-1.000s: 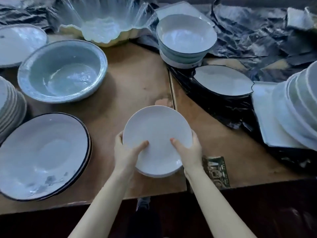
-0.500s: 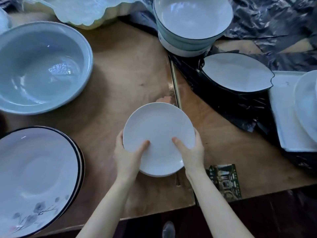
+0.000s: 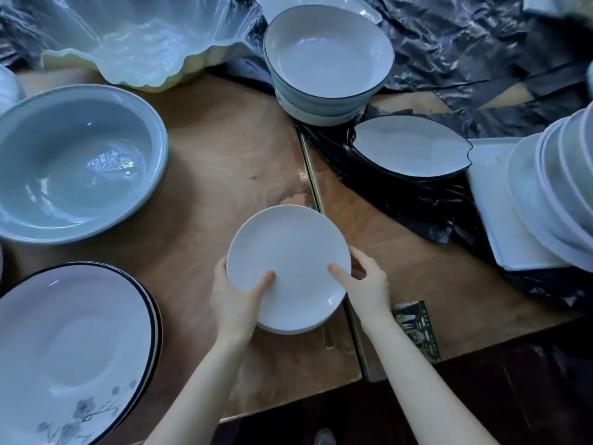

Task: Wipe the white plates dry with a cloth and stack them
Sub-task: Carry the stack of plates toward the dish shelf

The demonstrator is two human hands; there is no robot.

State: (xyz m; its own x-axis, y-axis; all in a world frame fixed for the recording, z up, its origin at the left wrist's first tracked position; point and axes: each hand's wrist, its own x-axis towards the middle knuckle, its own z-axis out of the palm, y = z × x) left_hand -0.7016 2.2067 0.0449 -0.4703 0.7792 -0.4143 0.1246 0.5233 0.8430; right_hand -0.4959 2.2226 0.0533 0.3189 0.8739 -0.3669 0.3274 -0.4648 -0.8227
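Surroundings, clock positions taken from the held stack. The wooden table (image 3: 224, 149) is crowded.
- 10 o'clock: big pale grey-blue basin (image 3: 73, 162), well apart.
- 8 o'clock: large black-rimmed plates (image 3: 64, 348) with a floral print, stacked, near the left forearm and not touching it.
- 11 o'clock, far edge: scalloped bowl (image 3: 128, 59) under clear film.
- 12 o'clock: nested bowls (image 3: 327, 56) with dark rims.
- 1 o'clock: leaf-shaped dish (image 3: 410, 146) on a crumpled black plastic sheet (image 3: 465, 49).
- 3 o'clock: leaning pile of white dishes (image 3: 552, 187) on a rectangular white tray (image 3: 495, 226), at the frame edge.
- 4 o'clock: printed card (image 3: 417, 329) flat on the table, just beside the right wrist.
- The table seam (image 3: 309, 168) runs from 12 o'clock down under the stack.

Closest to the hands are the black-rimmed plates and the card.

White plates (image 3: 288, 252): a small stack, plain, round, glossy, no pattern. Extra rims show under the top one at 6 o'clock; count unclear. The stack is at frame centre, over the seam, near the table's near edge. Can't tell whether it rests on the wood or is lifted, or whether it is wet or dry.

Left hand (image 3: 234, 300): grips the rim at 8 o'clock, thumb flat on the top face, fingers wrapped under and hidden.

Right hand (image 3: 369, 287): grips the rim at 4 o'clock, thumb on the top face, fingers curled round the outside edge.
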